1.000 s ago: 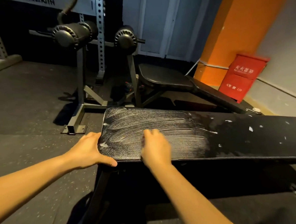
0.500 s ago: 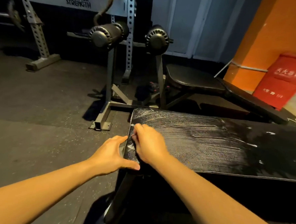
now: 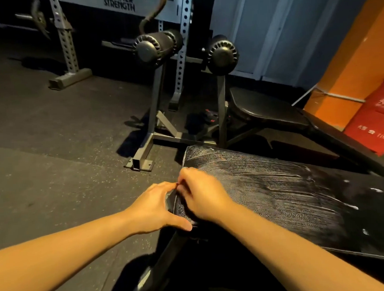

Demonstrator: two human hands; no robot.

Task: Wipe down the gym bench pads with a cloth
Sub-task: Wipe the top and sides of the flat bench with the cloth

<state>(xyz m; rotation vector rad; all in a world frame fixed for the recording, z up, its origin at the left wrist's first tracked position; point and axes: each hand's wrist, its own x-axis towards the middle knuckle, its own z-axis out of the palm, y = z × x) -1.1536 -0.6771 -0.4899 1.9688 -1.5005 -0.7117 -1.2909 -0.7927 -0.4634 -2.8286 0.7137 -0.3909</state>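
Note:
The black bench pad [image 3: 278,198] runs from centre to the right edge, streaked with white foam over its left half and dotted with white flecks further right. My left hand [image 3: 154,207] grips the pad's left end, fingers on the end face and thumb along the near edge. My right hand [image 3: 202,196] presses down on the pad's left end with curled fingers, almost touching the left fingertips. A dark grainy patch under its palm looks like the cloth [image 3: 181,209]; most of it is hidden.
Behind the pad stands a second bench with a black seat [image 3: 265,110] and two black roller pads [image 3: 157,47] on a steel stand. A grey rack upright [image 3: 67,51] stands at far left on dark rubber floor. A red box [image 3: 376,122] leans against the orange wall.
My right hand has slid left along the pad from its streaked middle to the left end. My left hand has stayed on that end. The view has swung left.

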